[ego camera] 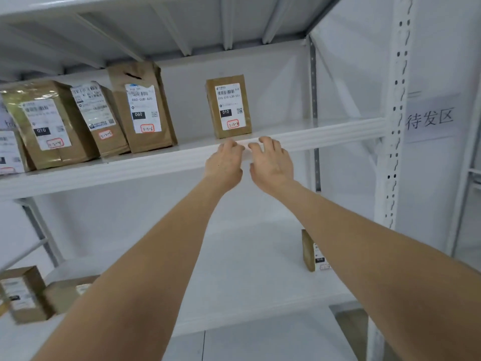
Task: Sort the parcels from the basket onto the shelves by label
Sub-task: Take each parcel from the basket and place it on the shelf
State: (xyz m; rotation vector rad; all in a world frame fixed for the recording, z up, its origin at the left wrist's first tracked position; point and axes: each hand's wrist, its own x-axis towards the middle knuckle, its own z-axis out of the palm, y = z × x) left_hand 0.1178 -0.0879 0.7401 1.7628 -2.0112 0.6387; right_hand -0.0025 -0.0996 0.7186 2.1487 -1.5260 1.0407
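The parcel (229, 106) stands upright on the upper shelf (325, 134), label facing out, just behind the front lip; its handwritten red-boxed tag seems to read 3-2-8. Both hands are just in front of it and below it at the lip: the left hand (225, 162) and the right hand (270, 162) lie side by side, fingers loosely bent toward the shelf edge, and neither holds anything. Whether the fingertips touch the lip or hover just off it I cannot tell. To my eye the placing step for this parcel is done, since it stands free with no hand on it. Further left stands a row of parcels (141, 108) whose tags look like 3-2-4, 3-2-5 and 3-2-6, with a gap between that row and this parcel, which suggests a slot kept for 3-2-7. The basket is out of view, so the next move likely calls for drawing both arms back clear of the shelf without nudging the parcel, turning to the basket, taking another parcel and reading its tag before choosing a spot. A lower shelf (247, 256) holds one more box (311, 252), partly hidden by the right arm.
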